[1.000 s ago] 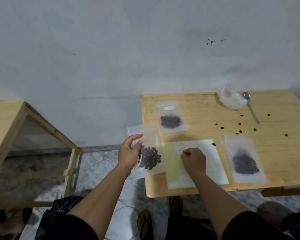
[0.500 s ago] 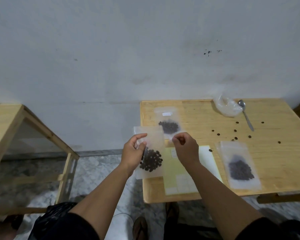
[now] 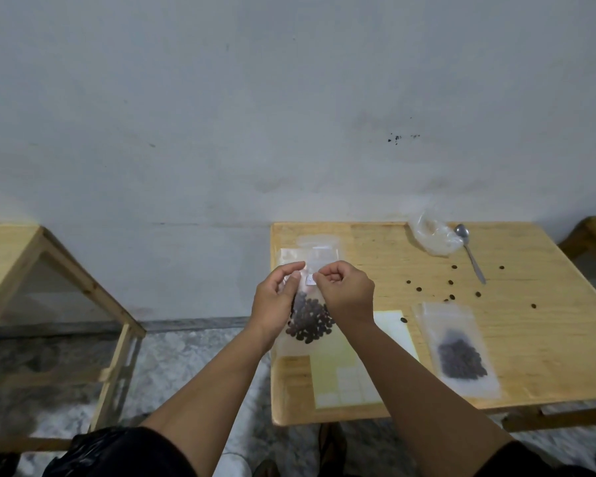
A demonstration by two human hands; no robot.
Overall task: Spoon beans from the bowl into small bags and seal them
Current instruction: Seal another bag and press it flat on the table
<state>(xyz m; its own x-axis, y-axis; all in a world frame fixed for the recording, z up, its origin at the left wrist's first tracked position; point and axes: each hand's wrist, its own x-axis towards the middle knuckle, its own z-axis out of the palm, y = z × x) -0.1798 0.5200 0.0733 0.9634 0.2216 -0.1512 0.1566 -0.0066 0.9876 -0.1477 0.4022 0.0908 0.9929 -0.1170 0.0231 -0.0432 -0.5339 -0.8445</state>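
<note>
A small clear bag of dark beans (image 3: 309,321) hangs upright above the table's left edge. My left hand (image 3: 276,301) grips its left side. My right hand (image 3: 345,293) pinches a small white label (image 3: 309,279) against the bag's upper part. A second filled bag (image 3: 459,351) lies flat on the table at the right. Another bag's top (image 3: 319,243) shows behind my hands; the rest is hidden. A metal spoon (image 3: 470,251) lies at the back right beside a crumpled clear bag (image 3: 432,234). No bowl is in view.
The wooden table (image 3: 547,339) carries a pale yellow label sheet (image 3: 344,373) near its front edge and several loose beans (image 3: 449,282) toward the right. Another wooden table (image 3: 11,249) stands at the left, with a floor gap between. A grey wall rises behind.
My right hand has left the label sheet and risen to the bag's top with a small white label. The left hand has lifted the bag slightly right.
</note>
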